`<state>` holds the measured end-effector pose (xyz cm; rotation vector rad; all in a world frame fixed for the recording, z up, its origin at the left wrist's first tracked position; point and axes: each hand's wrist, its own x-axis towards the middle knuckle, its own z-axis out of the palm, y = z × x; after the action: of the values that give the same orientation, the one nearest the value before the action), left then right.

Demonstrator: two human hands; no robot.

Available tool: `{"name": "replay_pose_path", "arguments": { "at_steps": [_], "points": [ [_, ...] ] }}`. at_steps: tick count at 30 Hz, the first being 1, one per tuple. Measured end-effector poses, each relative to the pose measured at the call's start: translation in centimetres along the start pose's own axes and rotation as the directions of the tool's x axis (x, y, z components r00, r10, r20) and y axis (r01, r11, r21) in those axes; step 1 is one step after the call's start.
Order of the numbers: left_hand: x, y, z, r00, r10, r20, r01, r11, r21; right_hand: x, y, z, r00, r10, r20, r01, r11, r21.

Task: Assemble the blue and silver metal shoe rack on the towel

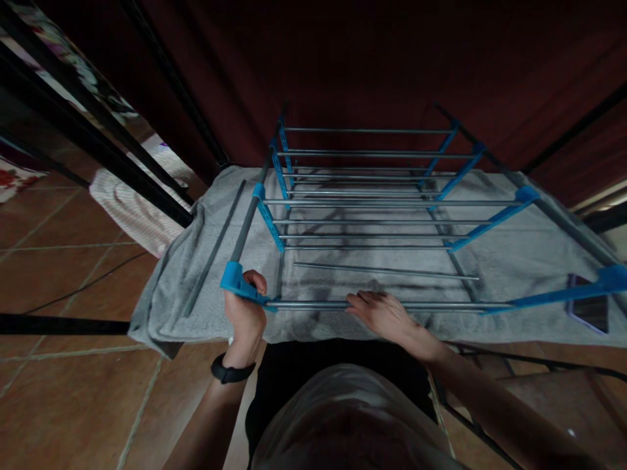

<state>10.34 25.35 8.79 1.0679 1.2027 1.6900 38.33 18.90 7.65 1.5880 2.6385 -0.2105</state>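
A rack of grey metal tubes and blue plastic brackets (270, 225) lies on a grey towel, looking like a shoe rack. My left hand (246, 310) wears a black wristband and is closed around the blue bracket (238, 282) at the near left corner. Over the nearest crosswise rod (313, 305), my right hand (379, 314) curls its fingers near the middle. A loose thin rod (386, 271) rests on the towel just beyond. At the near right corner another blue bracket (563, 297) joins the rods to a long side tube.
The grey towel (171, 294) covers the raised surface under the rack. A loose grey tube (215, 248) lies on its left part. A phone (590, 307) sits at the right, partly under the bracket. Black metal bars (98, 137) stand at the left, and a dark red curtain (353, 59) hangs behind.
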Motion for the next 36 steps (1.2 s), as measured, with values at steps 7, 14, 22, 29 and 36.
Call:
{"name": "replay_pose_path", "arguments": {
  "at_steps": [7,14,22,29,36],
  "points": [
    [0.2,0.4,-0.8,0.992,-0.06,0.115,0.058,0.998,0.023,-1.2,-0.5,-0.8,0.995,-0.044,-0.093,0.045,0.999,0.01],
    [0.0,0.4,-0.9,0.993,-0.047,0.112,0.044,0.999,0.026,-1.2,-0.5,-1.0,0.984,-0.037,-0.171,0.04,0.999,0.01],
    [-0.3,0.7,-1.1,0.992,-0.12,0.047,0.121,0.992,-0.024,-1.2,-1.2,-1.0,0.99,-0.041,-0.132,0.044,0.999,0.019],
    [-0.4,0.8,-0.5,0.992,-0.098,0.077,0.098,0.995,0.005,-0.8,-0.9,-0.8,0.984,-0.027,-0.174,0.033,0.999,0.028],
    [-0.3,0.7,-0.8,0.986,-0.095,0.14,0.094,0.995,0.015,-0.9,-1.3,-0.9,0.991,-0.018,-0.136,0.025,0.999,0.049]
  ]
}}
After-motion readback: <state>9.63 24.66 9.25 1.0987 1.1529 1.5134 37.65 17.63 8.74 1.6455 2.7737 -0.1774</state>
